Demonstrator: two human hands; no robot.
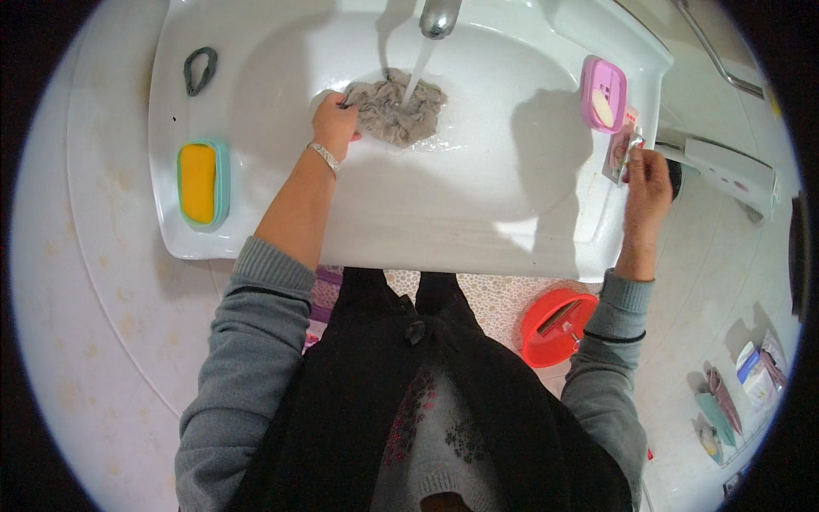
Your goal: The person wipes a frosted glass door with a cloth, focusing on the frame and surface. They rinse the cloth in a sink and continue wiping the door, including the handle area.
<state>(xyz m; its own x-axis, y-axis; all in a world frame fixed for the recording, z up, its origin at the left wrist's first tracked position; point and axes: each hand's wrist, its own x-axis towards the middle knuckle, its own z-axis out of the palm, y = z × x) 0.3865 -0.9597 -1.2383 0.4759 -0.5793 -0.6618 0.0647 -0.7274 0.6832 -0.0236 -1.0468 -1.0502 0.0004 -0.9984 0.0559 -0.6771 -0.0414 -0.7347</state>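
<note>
My left hand (336, 125) grips the left edge of a wet, crumpled grey-beige cloth (400, 109) in the white washbasin (448, 211). Water runs from the metal faucet (440, 18) onto the cloth. At the basin's right rim, the fingers of my right hand (647, 182) are closed on the edge of a small printed plastic packet (619, 150). Just above the packet, a pink soap dish (614, 83) holds a pale piece of soap (602, 107). On the left rim stands a teal soap dish (224, 182) with a yellow-orange bar (198, 184) in it.
A dark fabric loop (200, 70) lies on the basin's upper left rim. Below the basin, a red plastic basin (544, 320) sits on the pebble-patterned floor. A white wall-side fixture (729, 169) and a metal bar (720, 64) are on the right, with several packets hanging lower right.
</note>
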